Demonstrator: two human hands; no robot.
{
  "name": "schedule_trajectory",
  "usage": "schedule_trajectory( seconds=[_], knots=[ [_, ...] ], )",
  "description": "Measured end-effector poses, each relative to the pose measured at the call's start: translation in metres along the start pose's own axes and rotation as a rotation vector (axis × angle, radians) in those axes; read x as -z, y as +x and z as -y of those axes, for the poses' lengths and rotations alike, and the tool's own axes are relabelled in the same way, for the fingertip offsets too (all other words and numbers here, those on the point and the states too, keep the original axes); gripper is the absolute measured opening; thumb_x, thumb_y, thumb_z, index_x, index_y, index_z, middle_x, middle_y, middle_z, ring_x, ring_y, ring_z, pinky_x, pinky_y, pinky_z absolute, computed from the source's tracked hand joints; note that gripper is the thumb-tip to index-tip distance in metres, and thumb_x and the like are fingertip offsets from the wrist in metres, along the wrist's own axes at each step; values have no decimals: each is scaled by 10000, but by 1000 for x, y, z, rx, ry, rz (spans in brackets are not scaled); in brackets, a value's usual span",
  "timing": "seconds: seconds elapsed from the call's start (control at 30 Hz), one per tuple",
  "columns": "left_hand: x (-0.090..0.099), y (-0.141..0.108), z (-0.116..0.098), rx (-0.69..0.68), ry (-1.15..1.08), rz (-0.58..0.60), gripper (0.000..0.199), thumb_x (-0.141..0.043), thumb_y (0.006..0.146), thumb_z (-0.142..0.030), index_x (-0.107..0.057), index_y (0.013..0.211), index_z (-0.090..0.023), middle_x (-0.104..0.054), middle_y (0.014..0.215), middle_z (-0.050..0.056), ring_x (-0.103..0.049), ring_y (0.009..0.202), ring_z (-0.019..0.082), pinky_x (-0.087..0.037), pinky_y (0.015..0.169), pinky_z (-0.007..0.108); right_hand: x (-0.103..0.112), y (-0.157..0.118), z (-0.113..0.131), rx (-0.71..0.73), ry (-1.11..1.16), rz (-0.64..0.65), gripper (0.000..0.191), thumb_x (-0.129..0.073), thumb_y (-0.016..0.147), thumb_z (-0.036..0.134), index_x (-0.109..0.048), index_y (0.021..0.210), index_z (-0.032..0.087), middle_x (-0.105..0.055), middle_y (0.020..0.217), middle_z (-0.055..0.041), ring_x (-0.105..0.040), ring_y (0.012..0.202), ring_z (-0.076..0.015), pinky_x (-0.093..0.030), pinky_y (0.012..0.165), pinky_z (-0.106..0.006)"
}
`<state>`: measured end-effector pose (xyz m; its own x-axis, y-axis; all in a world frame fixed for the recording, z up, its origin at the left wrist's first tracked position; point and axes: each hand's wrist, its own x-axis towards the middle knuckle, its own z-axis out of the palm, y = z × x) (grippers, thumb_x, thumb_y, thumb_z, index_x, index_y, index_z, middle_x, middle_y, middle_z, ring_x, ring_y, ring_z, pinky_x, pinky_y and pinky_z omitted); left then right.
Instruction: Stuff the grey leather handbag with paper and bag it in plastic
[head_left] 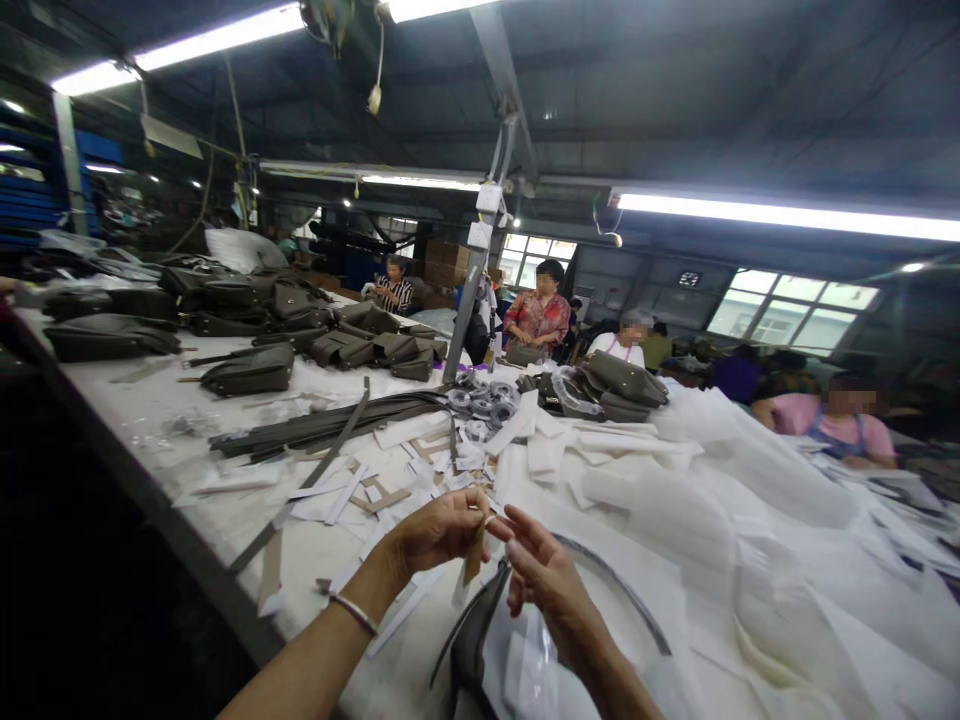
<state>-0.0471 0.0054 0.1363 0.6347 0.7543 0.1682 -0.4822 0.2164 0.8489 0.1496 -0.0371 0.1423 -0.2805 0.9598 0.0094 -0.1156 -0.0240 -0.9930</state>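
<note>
My left hand [442, 530] pinches a narrow brown strip [474, 556], perhaps paper or card, that hangs down from its fingertips. Close beside it is my right hand [546, 578], its fingers stretched out and apart, the fingertips near the top of the strip. Whether they touch the strip I cannot make out. Below both hands lies a dark grey-green bag [478, 640], partly covered by clear plastic and cut off by the lower edge. A dark curved strap [622, 580] arcs over white sheeting to the right of my right hand.
White and brown paper scraps [382, 490] litter the table [150, 410]. Dark strips [322, 425] and grey rolls [480, 395] lie beyond. Finished-looking dark bags [247, 370] pile up at left. White sheeting [705, 500] heaps at right. A metal post [466, 310] rises mid-table; several people sit behind.
</note>
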Motion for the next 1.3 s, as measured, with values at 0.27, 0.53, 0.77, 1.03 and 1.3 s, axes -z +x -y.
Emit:
schedule_trajectory(
  seconds=[0.27, 0.53, 0.77, 1.03, 1.3],
  knots=[
    [-5, -6, -1, -29, 3, 16, 324, -741, 785, -381, -511, 873, -171, -692, 785, 57, -537, 417, 85, -329, 376, 171, -7, -7, -7, -35, -68, 187, 417, -828, 669, 504, -682, 788, 131, -632, 632, -1, -505, 408, -82, -431, 420, -215],
    [-9, -20, 18, -3, 199, -108, 484, -834, 699, -445, -611, 1019, -157, -625, 946, 14, -524, 624, 52, -398, 577, 171, -4, -19, -11, 33, -74, -55, 395, -831, 645, 484, -628, 726, 155, -629, 593, 2, -587, 527, -141, -472, 542, -256],
    [-26, -13, 35, 48, 554, -281, 413, -812, 652, -447, -615, 841, -137, -564, 657, -40, -468, 581, 79, -332, 554, 200, 2, -30, -18, -23, -317, -35, 376, -762, 702, 521, -710, 779, 156, -694, 668, -37, -633, 632, -179, -491, 616, -287],
    [-23, -25, 28, 218, 629, -104, 340, -694, 611, -224, -661, 941, -148, -501, 593, -79, -391, 499, 64, -257, 474, 192, 27, -35, 10, -135, -266, -3, 499, -787, 627, 629, -685, 667, 142, -669, 586, -42, -597, 513, -143, -475, 521, -256],
    [-37, -29, 30, 224, 617, -96, 256, -714, 616, -223, -669, 860, -163, -535, 653, -60, -446, 623, 95, -311, 570, 208, 28, -34, 6, -62, -225, -62, 449, -796, 659, 587, -738, 710, 144, -693, 658, -65, -628, 614, -174, -507, 546, -264]
  ],
)
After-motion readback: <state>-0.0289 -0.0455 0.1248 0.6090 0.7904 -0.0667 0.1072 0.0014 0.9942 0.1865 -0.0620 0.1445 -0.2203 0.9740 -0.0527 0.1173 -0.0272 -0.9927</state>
